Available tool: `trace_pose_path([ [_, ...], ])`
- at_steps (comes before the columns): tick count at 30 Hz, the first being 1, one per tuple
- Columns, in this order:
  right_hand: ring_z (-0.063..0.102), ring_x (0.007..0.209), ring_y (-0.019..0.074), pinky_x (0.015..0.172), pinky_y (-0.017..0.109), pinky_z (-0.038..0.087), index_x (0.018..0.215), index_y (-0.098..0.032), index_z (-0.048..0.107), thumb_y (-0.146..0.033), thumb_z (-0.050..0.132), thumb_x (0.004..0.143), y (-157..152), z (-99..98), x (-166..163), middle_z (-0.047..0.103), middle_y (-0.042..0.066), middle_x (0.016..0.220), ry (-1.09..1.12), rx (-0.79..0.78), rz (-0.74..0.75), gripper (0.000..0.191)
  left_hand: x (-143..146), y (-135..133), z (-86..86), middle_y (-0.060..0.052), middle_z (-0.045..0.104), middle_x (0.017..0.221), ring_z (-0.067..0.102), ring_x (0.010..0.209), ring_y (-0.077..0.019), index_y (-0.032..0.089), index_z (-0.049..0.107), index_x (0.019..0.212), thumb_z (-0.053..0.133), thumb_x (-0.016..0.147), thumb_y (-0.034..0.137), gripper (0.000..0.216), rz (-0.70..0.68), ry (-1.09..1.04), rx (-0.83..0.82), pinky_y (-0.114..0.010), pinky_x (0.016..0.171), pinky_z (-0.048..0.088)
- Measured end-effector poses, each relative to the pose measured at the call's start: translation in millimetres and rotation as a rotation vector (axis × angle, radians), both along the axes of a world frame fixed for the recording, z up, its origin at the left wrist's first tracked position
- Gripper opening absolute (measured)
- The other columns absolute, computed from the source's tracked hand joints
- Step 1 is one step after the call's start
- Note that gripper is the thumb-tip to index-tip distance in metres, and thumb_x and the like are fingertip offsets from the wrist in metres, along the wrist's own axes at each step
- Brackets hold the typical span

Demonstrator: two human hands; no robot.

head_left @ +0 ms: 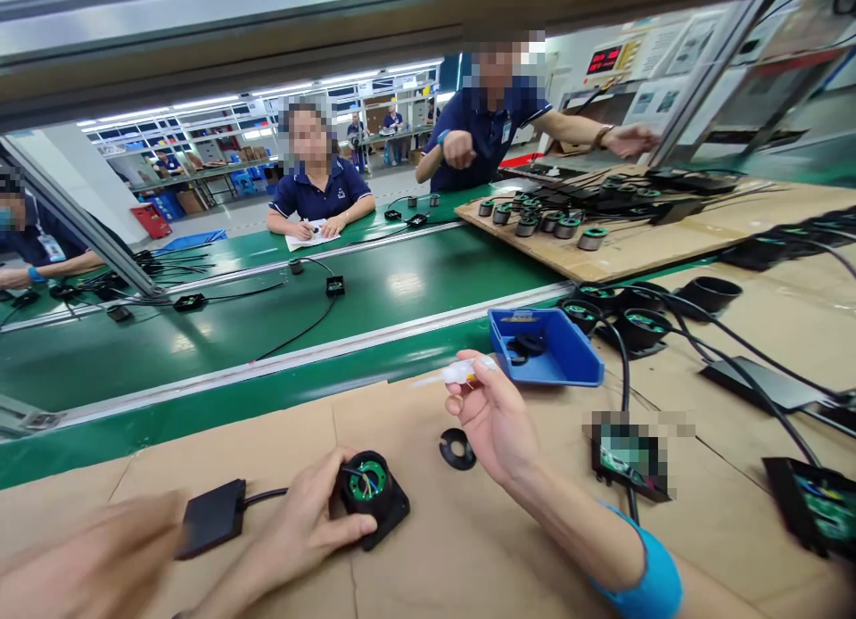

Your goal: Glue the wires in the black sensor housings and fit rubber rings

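My left hand [304,512] is wrapped around a black round housing [374,521] with a square base, standing on the brown cardboard. Inside it shows a green ring-shaped circuit board [365,478] with several thin coloured wires. A cable joins it to a flat black box [212,518] at the left. My right hand [498,423] is raised to the right of the housing and pinches a small white bottle [461,371] with a thin translucent nozzle pointing left. On the cardboard below that hand lies a flat black ring [457,449] with a notch.
A blurred hand [100,552] of another person reaches in at lower left. The blue bin [548,351] holds black rings. Cabled housings [642,329] and open boxes [629,458] lie at right. Beyond runs a green conveyor [401,284], with co-workers [321,191] behind it.
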State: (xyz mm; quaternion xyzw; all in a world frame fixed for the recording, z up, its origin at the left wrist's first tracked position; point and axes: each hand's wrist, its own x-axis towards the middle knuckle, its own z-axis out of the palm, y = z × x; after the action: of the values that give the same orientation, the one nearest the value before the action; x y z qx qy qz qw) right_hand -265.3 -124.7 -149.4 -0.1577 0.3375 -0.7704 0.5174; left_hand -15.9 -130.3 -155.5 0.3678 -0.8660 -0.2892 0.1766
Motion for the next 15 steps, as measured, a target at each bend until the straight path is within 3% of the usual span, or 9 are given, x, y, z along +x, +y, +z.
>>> trace_pose_path([
  [4,0.052,0.059,0.0122,0.044,0.018,0.045,0.090,-0.020,0.063,-0.038,0.080,0.070,3.2,-0.8,2.2,0.060,-0.001,0.069,0.042,-0.036,0.013,0.032,1.4,-2.8,-6.1,-0.006,0.064,0.105,0.059,0.095,-0.0226,0.020,0.054,0.111,0.064,0.083,0.050,0.042,0.012,0.029,0.307,-0.029,0.082,0.046],
  [11,0.052,0.059,0.0096,0.045,0.016,0.046,0.097,-0.024,0.063,-0.038,0.074,0.082,18.7,1.3,10.4,0.060,0.000,0.081,0.257,-0.172,0.105,0.023,-1.5,-2.7,8.4,-0.003,0.063,0.094,0.056,0.085,-0.0203,0.019,0.059,0.107,0.068,0.077,0.056,0.048,0.016,0.095,0.414,-0.026,0.074,0.043],
  [15,0.052,0.056,0.0079,0.048,0.017,0.047,0.101,-0.027,0.062,-0.035,0.065,0.091,29.1,6.2,13.1,0.060,0.001,0.090,0.467,-0.262,0.147,0.013,0.2,3.4,18.1,-0.002,0.060,0.087,0.053,0.080,-0.0190,0.017,0.061,0.098,0.068,0.071,0.064,0.054,0.019,0.136,0.571,-0.025,0.069,0.043],
])
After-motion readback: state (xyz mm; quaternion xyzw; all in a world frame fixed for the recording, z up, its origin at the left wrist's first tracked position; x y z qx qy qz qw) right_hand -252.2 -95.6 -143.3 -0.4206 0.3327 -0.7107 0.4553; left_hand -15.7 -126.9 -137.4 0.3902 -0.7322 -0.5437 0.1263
